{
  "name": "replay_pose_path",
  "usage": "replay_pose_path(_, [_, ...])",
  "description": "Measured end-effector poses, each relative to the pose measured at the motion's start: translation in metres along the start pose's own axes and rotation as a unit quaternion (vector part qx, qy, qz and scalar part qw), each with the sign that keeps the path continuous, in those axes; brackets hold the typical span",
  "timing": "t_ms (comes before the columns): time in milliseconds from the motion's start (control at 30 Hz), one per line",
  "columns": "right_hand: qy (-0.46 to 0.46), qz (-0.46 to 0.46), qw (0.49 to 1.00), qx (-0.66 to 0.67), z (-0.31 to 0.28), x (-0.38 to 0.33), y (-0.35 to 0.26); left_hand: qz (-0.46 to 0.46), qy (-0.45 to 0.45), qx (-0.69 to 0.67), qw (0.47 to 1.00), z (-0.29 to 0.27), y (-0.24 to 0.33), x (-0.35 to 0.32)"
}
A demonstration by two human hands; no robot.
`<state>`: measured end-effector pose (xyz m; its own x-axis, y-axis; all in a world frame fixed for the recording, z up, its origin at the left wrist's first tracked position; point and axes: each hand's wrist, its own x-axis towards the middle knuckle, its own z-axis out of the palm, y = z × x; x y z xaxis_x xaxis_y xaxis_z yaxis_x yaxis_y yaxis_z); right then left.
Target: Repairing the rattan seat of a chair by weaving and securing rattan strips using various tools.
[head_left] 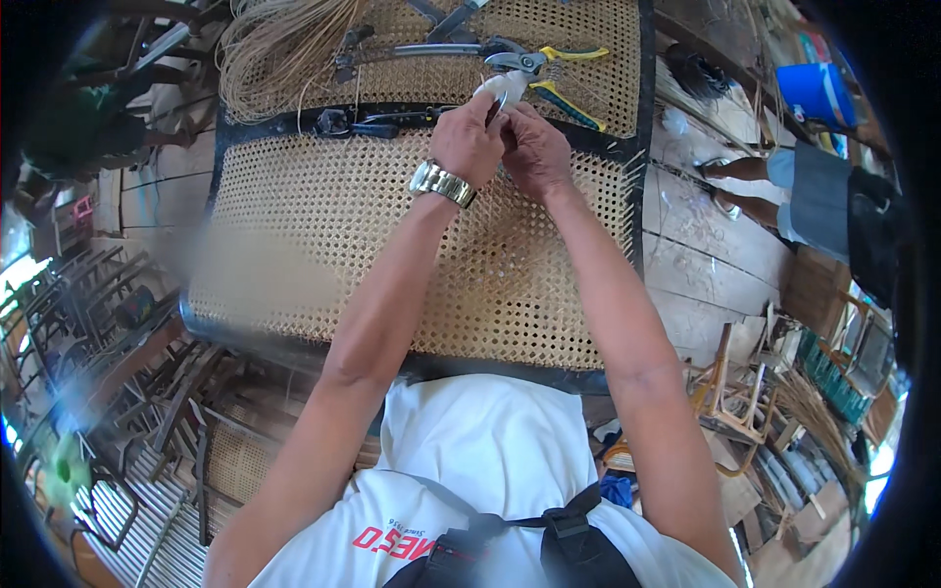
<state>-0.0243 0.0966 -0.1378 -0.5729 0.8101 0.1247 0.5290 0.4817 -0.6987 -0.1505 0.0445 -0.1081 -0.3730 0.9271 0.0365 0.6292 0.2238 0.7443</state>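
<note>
My left hand [469, 142], with a metal watch on its wrist, and my right hand [537, 152] meet over a woven cane panel [392, 216] in a dark frame. Between my pinched fingers is a small white crumpled piece [508, 86], which looks like thin plastic or cloth. Both hands appear closed on it, though the right fingertips are partly hidden. Just beyond them lie pruning shears [529, 63] with yellow and green handles, blades apart. A long dark tool [421, 49] is to their left, across the cane.
A loose coil of cane strands [270, 64] covers the panel's far left. Cane ends stick out along its right edge. Other people stand left and right; one wears grey shorts [818, 201]. A blue bucket [816, 95] is at far right. Chair frames [137, 363] crowd the left.
</note>
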Motion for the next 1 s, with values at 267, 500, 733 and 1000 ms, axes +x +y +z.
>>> replay_pose_path(267, [-0.053, 0.001, 0.997, 0.052, 0.004, 0.004, 0.013, -0.105, 0.09, 0.06, 0.989, -0.062, -0.038, -0.026])
replay_pose_path(500, [0.142, 0.038, 0.988, -0.048, -0.017, 0.003, 0.0, -0.027, -0.001, 0.211, 0.977, -0.111, -0.04, -0.031])
replay_pose_path(733, [0.098, 0.105, 0.975, -0.169, -0.011, 0.016, -0.029, 0.119, -0.123, 0.204, 0.964, -0.06, -0.055, 0.019])
replay_pose_path(1000, [0.116, 0.108, 0.959, -0.233, 0.008, 0.065, -0.022, 0.026, -0.176, 0.194, 0.965, -0.115, -0.094, 0.019])
